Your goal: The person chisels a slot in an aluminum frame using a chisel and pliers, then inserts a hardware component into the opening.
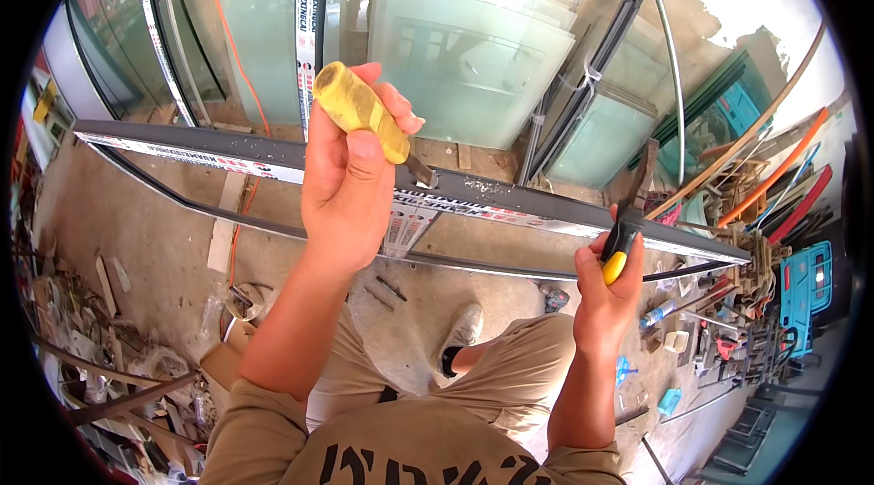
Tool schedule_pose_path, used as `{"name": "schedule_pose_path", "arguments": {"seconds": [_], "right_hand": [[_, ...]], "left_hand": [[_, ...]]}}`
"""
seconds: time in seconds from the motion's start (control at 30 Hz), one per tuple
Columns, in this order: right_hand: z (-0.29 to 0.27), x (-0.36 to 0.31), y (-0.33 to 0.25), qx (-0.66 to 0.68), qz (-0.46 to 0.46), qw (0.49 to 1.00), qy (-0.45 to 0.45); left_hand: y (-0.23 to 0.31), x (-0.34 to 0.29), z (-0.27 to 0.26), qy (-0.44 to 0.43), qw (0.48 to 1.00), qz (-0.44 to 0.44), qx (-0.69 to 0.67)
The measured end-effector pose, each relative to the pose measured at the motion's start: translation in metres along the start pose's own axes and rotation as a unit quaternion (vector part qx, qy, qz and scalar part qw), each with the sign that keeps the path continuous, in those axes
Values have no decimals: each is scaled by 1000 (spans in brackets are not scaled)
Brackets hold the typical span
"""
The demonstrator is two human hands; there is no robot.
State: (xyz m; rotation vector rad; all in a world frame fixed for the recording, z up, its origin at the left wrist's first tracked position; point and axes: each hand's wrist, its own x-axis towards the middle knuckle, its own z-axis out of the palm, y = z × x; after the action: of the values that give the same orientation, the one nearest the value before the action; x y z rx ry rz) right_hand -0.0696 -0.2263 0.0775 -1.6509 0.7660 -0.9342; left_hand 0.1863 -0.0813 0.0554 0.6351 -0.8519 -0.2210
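My left hand (350, 185) is wrapped round the worn yellow handle (360, 107) of a chisel, whose short flat metal blade (421, 173) points down and right. The blade's tip meets the top of a dark grey metal frame bar (546, 198) at a small notch, with pale chips scattered beside it. On the right, my right hand (608, 298) grips the black and yellow handle of what looks like a hammer (624, 244). Its rusty metal head (645, 171) rises above the bar, apart from the chisel. The frame lies across in front of me, partly covered with printed protective film.
Glass panes (464, 57) lean against the far wall beside upright metal profiles (601, 57). An orange cord (232, 39) runs down behind the frame. Scraps (137, 339) litter the left floor. Tools and a blue case (806, 289) lie at right.
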Motion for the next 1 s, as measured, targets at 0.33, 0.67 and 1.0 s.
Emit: {"name": "schedule_pose_path", "arguments": {"seconds": [0.33, 0.67, 1.0], "right_hand": [[-1, -6, 4, -17, 10, 1000, 1], [0, -7, 1, -28, 19, 999, -5], [-5, -5, 12, -38, 29, 999, -1]], "left_hand": [[1, -9, 3, 161, 985, 22, 58], [7, 16, 3, 98, 993, 70, 16], [5, -2, 15, 175, 982, 5, -65]]}}
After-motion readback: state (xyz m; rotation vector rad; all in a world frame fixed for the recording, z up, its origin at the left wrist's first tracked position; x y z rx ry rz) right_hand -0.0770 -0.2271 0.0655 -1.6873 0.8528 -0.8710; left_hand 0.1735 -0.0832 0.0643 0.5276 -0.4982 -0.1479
